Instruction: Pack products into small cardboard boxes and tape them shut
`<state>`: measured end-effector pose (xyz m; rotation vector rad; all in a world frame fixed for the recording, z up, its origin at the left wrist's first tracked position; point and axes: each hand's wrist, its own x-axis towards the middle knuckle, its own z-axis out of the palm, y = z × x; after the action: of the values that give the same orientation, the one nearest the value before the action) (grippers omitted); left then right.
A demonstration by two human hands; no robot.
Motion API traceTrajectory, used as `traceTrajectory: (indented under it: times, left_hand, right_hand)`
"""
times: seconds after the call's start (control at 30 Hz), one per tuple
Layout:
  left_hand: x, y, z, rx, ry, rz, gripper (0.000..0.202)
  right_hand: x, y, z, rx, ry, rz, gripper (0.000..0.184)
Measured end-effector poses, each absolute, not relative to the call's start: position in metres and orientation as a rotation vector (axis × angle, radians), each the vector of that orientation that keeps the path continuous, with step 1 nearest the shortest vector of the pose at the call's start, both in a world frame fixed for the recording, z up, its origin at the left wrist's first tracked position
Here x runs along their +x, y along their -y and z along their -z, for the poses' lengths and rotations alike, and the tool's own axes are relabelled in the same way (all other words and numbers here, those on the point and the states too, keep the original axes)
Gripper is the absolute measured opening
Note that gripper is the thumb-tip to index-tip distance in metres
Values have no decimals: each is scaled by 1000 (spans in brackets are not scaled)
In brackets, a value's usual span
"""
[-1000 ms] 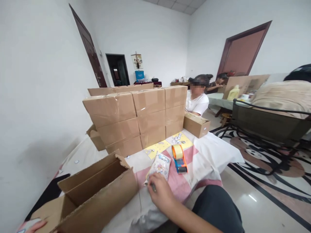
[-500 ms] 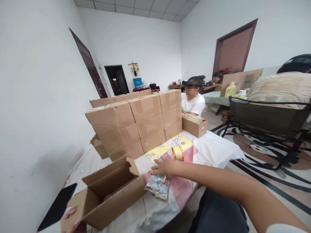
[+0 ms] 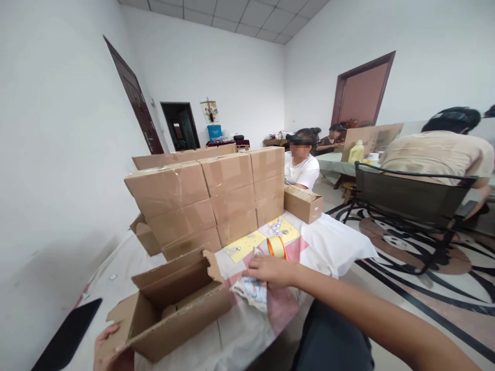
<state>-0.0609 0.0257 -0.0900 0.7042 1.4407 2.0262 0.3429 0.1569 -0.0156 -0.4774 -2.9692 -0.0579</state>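
My left hand point(image 3: 105, 344) is closed on the end flap of an open cardboard box point(image 3: 185, 319) at the lower left, thumb on the flap's near face. Inside, the box shows bare cardboard walls and floor flaps. To its right, my right hand point(image 3: 273, 270) has its fingers curled down over a printed packet point(image 3: 249, 294), white with blue pictures. The packet lies on the tablecloth, its upper part hidden under my fingers. Just behind that hand stands a roll of tape point(image 3: 277, 248) with an orange edge.
Stacked taped cartons point(image 3: 235, 198) form a wall across the table. Another small carton point(image 3: 303, 203) sits at its right end, near a person in a white shirt point(image 3: 303, 167). A black flat pad point(image 3: 67, 335) lies at the left edge. A folding chair point(image 3: 410, 206) with a seated person stands to the right.
My right hand's fingers have gone from spread over the packet to curled onto it. The packet's near end looks shifted and bunched. My left hand still holds the box flap. The view has turned slightly.
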Motion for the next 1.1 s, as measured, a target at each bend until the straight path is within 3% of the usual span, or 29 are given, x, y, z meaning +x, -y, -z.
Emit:
traceTrajectory:
  times: [0.13,0.23,0.37,0.5,0.87,1.0,1.1]
  left_hand:
    - [-54,-30,94,716,-1384,-2035,43]
    - [-47,-35,97,699,-1248,-2093,45]
    - [-31,-42,100,653,-1051,-2166,48]
    - [-12,-46,102,606,-977,-2142,48]
    - [7,-50,106,669,-1026,-2085,45]
    - [17,-51,105,758,-1085,-1999,45]
    - [19,-55,106,772,-1067,-2025,44]
  right_hand:
    - [375,-160,3,-711,2484,-501,58]
    - [385,-168,-14,-819,1838,-931,40]
    - [377,-181,-43,-598,1013,-1329,29]
    - [358,-187,-67,-467,679,-1330,28]
    - [270,-173,-92,-414,831,-1432,37]
    - [239,-171,-97,-424,1094,-1303,39]
    - [222,-167,-99,-493,1624,-1092,48]
